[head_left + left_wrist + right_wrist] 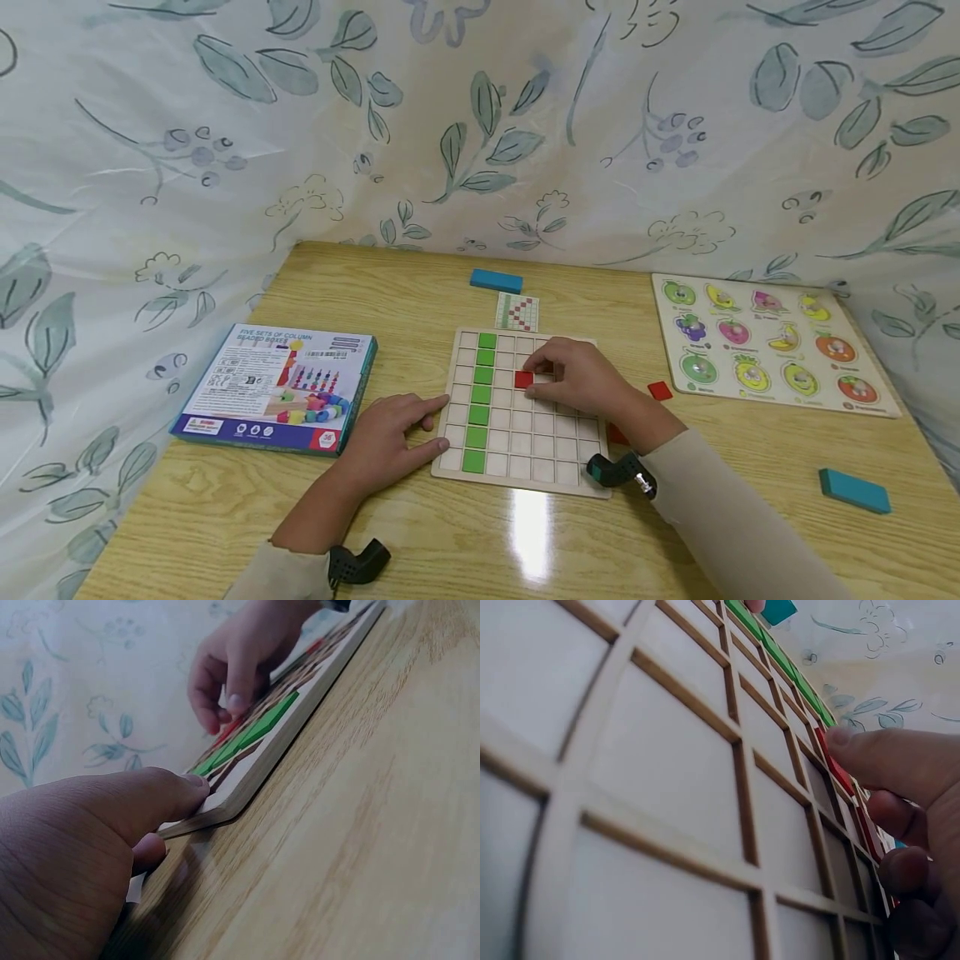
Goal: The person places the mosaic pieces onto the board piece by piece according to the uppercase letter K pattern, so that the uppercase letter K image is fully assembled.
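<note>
A wooden grid board (521, 485) lies on the table, a column of green square tiles (478, 417) in its second column from the left. My left hand (386, 442) is at the board's left edge, index finger and thumb extended against it; in the left wrist view the thumb (176, 793) rests by the corner. Over the grid, my right hand (581, 379) pinches a red square tile (523, 380) between thumb and index finger. In the right wrist view the thumb touches the red tile (838, 766). The hand hides part of the grid.
A small pattern card (517, 312) and a blue block (497, 281) lie behind the board. Loose red tiles (660, 390) are at its right. A fruit puzzle board (772, 342) and teal block (855, 490) lie right; a boxed set (277, 387) lies left.
</note>
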`<control>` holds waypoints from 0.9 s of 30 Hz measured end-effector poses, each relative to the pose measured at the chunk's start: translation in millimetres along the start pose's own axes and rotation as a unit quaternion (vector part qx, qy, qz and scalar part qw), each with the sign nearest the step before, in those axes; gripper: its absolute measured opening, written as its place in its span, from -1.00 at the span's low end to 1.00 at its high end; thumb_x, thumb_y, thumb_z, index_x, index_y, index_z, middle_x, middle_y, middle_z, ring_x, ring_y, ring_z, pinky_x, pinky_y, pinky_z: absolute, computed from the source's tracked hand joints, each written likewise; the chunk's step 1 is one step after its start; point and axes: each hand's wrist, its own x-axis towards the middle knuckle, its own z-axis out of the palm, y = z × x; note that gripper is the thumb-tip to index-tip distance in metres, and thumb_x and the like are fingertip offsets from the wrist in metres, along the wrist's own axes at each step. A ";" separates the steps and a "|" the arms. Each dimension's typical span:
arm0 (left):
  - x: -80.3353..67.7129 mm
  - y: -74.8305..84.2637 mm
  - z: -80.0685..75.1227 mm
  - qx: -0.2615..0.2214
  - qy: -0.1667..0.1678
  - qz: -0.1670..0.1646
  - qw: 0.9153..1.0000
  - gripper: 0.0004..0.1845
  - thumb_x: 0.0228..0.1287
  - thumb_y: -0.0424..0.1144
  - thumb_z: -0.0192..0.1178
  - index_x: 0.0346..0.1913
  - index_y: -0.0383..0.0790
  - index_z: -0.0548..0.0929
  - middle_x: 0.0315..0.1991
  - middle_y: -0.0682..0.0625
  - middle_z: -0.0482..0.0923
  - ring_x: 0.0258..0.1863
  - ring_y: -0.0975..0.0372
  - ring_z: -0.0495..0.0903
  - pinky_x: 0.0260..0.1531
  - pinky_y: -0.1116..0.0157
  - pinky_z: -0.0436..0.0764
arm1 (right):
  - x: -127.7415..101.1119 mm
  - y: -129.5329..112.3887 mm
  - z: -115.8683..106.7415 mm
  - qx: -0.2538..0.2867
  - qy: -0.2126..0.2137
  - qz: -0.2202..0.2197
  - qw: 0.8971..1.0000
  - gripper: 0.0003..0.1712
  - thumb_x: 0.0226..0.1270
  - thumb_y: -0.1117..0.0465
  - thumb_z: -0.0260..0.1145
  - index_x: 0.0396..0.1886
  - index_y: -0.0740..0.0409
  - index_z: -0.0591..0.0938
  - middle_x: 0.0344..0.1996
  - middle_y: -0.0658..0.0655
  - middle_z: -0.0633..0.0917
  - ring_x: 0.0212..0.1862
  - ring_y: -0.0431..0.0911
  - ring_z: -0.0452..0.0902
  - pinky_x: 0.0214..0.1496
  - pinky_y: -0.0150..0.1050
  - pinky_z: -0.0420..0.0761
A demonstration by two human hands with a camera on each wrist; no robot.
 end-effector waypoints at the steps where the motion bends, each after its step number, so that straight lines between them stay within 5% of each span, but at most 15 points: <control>1: -0.1 0.0 0.1 0.000 0.000 0.000 1.000 -0.43 0.29 0.03 0.52 0.33 -0.03 0.74 -0.30 0.31 0.47 -0.35 0.36 0.34 -0.18 0.22 0.38 | -1.0 0.8 -0.6 0.004 0.002 0.000 1.000 -0.64 0.20 0.06 0.70 -0.03 -0.04 0.82 -0.20 -0.14 0.70 -0.17 -0.16 0.56 -0.08 -0.18 0.60; 21: 1.2 2.8 -3.3 -0.002 -0.002 -0.001 1.000 -0.43 0.28 0.02 0.52 0.32 -0.05 0.74 -0.31 0.29 0.47 -0.35 0.37 0.33 -0.20 0.23 0.37 | -37.0 20.1 -26.3 0.009 0.023 0.008 1.000 -0.64 0.28 0.11 0.65 0.05 -0.06 0.81 -0.16 -0.08 0.71 -0.35 -0.11 0.49 -0.31 -0.24 0.51; 27: 0.9 3.1 -3.5 -0.004 -0.002 0.000 1.000 -0.43 0.29 0.02 0.52 0.33 -0.05 0.74 -0.30 0.29 0.48 -0.34 0.36 0.34 -0.17 0.21 0.38 | -50.1 26.6 -34.9 0.003 0.038 0.019 0.999 -0.64 0.29 0.12 0.64 0.06 -0.05 0.80 -0.31 -0.06 0.63 -0.40 -0.10 0.43 -0.37 -0.25 0.43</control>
